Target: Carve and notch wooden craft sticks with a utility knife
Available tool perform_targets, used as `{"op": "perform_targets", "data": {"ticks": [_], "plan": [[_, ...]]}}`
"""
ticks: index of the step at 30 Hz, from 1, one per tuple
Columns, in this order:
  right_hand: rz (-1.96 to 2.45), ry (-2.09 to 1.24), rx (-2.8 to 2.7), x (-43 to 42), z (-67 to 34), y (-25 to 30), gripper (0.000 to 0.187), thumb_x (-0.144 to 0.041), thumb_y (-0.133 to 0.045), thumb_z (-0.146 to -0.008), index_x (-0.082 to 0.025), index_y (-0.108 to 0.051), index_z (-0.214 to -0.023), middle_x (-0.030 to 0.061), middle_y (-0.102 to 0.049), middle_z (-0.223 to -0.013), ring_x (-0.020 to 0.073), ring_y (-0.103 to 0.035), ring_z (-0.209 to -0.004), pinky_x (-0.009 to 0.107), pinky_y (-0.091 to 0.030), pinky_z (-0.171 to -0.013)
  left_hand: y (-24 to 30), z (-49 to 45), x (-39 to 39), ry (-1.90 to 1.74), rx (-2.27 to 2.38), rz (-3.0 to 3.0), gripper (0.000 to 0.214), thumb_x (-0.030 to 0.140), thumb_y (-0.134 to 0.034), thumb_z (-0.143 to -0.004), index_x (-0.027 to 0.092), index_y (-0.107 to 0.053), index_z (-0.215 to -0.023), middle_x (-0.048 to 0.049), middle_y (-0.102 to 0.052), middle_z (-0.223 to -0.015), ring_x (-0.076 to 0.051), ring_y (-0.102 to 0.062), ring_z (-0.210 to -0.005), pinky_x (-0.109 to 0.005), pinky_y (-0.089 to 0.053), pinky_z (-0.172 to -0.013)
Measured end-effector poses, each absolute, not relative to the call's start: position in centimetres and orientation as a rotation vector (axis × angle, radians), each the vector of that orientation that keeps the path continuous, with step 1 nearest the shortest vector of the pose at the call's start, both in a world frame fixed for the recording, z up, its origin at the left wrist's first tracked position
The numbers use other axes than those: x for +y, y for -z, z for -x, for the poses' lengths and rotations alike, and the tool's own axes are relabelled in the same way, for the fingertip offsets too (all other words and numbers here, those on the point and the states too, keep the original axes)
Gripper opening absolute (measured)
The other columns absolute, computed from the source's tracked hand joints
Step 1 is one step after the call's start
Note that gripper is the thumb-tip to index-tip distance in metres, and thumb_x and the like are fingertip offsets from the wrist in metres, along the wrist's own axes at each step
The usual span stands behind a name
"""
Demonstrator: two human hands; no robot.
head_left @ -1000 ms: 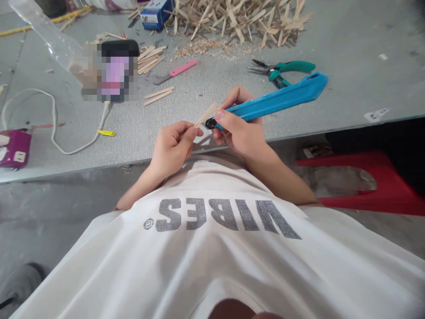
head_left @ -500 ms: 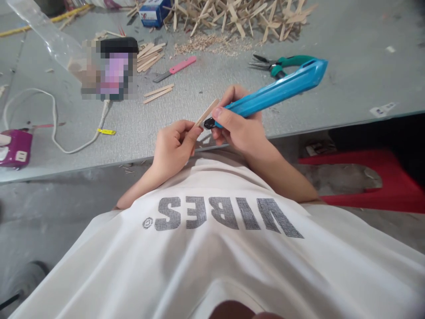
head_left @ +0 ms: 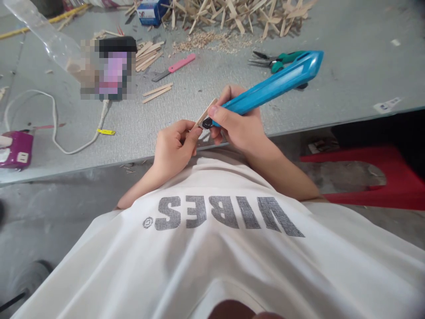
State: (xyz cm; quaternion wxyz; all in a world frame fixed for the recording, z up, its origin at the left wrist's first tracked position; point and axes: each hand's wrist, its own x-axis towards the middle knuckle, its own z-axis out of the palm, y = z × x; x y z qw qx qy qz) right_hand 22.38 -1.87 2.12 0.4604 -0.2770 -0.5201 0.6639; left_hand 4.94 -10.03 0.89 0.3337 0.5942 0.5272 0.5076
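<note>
My left hand (head_left: 174, 144) pinches the lower end of a wooden craft stick (head_left: 206, 112) between thumb and fingers. The stick slants up to the right. In my right hand (head_left: 237, 117) is a large blue utility knife (head_left: 275, 86), its long handle pointing up and right. The knife's black front end sits close against the stick, near my left fingertips; its cutting edge cannot be made out. My right thumb lies by the stick's upper part. Both hands are just above the table's near edge.
Two loose sticks (head_left: 157, 92), a pink-handled knife (head_left: 181, 63) and a stick pile (head_left: 148, 56) lie ahead. Behind are wood chips (head_left: 209, 42), crossed-stick pieces (head_left: 239, 15) and a blue box (head_left: 151, 12). Green-handled pliers (head_left: 277, 65) lie right; a white cable (head_left: 55, 119) runs left; a red stool (head_left: 398, 177) stands below.
The knife has tilted slightly, its rear end dropping a little nearer the pliers. My right thumb has moved slightly left along the stick. My left hand stays nearly still.
</note>
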Motion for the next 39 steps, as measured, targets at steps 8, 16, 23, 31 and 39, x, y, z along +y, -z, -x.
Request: {"op": "perform_targets", "data": {"ticks": [8, 16, 23, 31, 39], "plan": [[0.670, -1.580, -1.278, -1.3, -22.3, -1.3, 0.062, -0.061, -0.108, -0.083, -0.028, -0.056, -0.084, -0.0051, -0.066, -0.065, 0.0154, -0.060, -0.049, 0.028, -0.051, -0.042, -0.7, -5.0, -9.8, -1.376, 1.460, -1.686, 0.045, 0.061, -0.078, -0.112, 0.023, -0.072, -0.088, 0.0049, -0.056, -0.061, -0.012, -0.040, -0.054, -0.030, -0.031, -0.056], [0.615, -1.585, -1.209, -1.2, -21.9, -1.6, 0.053, -0.044, -0.105, -0.086, -0.027, -0.056, -0.079, -0.0043, -0.068, -0.066, 0.0150, -0.062, -0.050, 0.026, -0.050, -0.040, -0.5, -5.0, -9.9, -1.362, 1.400, -1.657, 0.045, 0.063, -0.073, -0.115, 0.024, -0.070, -0.091, 0.0048, -0.054, -0.061, -0.013, -0.043, -0.053, -0.030, -0.031, -0.055], [0.668, -1.577, -1.185, -1.5, -21.7, -1.9, 0.058, -0.049, -0.106, -0.084, -0.028, -0.052, -0.079, -0.0045, -0.068, -0.064, 0.0144, -0.059, -0.051, 0.027, -0.046, -0.041, -0.2, -5.3, -9.9, -1.408, 1.447, -1.674, 0.045, 0.065, -0.071, -0.115, 0.024, -0.075, -0.096, 0.0025, -0.060, -0.065, -0.014, -0.052, -0.058, -0.030, -0.036, -0.057], [0.753, -1.564, -1.165, -1.9, -21.5, -2.6, 0.065, -0.054, -0.110, -0.078, -0.028, -0.051, -0.081, -0.0057, -0.066, -0.064, 0.0149, -0.055, -0.053, 0.031, -0.045, -0.043, 0.3, -5.4, -9.7, -1.419, 1.498, -1.694, 0.040, 0.058, -0.068, -0.117, 0.023, -0.080, -0.100, 0.0028, -0.062, -0.065, -0.014, -0.054, -0.059, -0.029, -0.037, -0.058], [0.763, -1.561, -1.133, -1.5, -21.2, -2.2, 0.069, -0.056, -0.111, -0.074, -0.029, -0.047, -0.079, -0.0044, -0.065, -0.064, 0.0163, -0.053, -0.054, 0.035, -0.045, -0.046, 0.2, -5.4, -9.6, -1.401, 1.526, -1.698, 0.044, 0.062, -0.067, -0.116, 0.023, -0.078, -0.099, 0.0026, -0.062, -0.066, -0.015, -0.058, -0.062, -0.028, -0.041, -0.061]]}}
